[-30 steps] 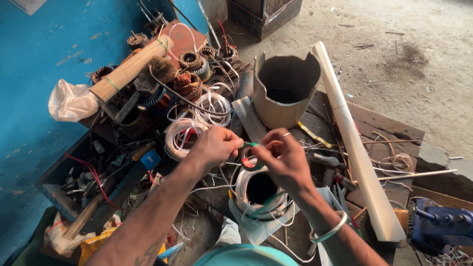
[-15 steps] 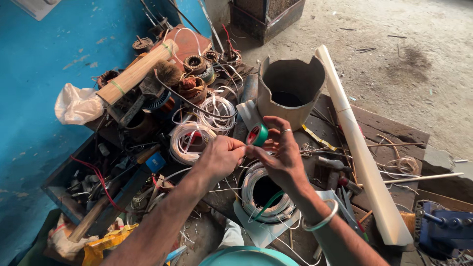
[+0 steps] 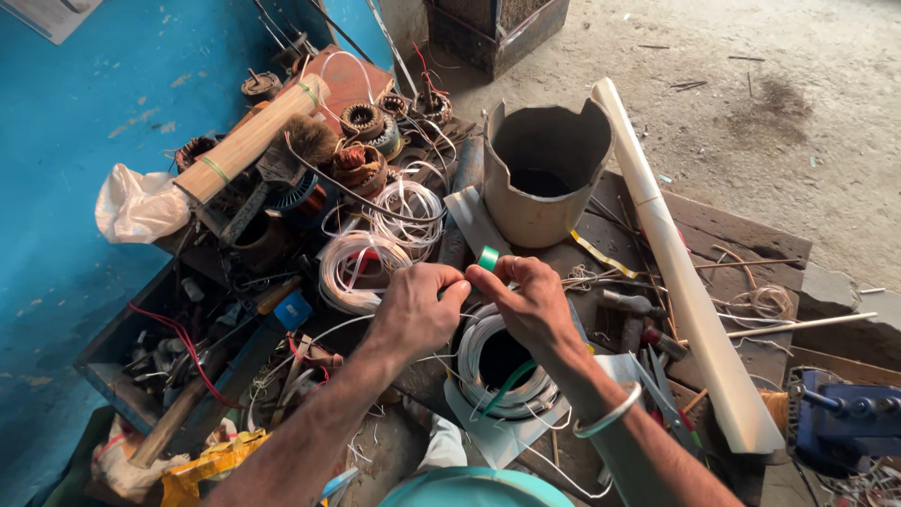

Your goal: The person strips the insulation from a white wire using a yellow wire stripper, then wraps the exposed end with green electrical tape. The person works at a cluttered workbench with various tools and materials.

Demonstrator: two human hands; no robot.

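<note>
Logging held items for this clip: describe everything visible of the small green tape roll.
The green tape roll is a small ring of glossy, plastic-looking tape, tilted on edge, mostly hidden. The right hand pinches it at the fingertips, the left hand meets it from the other side. It is held above a white wire coil.

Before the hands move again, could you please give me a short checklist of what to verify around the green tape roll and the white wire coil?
1. Green tape roll held at the right hand fingertips: ok.
2. Left hand pinching close beside it: ok; what it pinches: cannot tell.
3. White wire coil lying flat under the hands: ok.
4. Tape end free and untwisted: cannot tell.
5. Grey bucket upright behind the hands, apart from them: ok.
6. Bench around the coil free of loose wire and tools: not ok.
</note>
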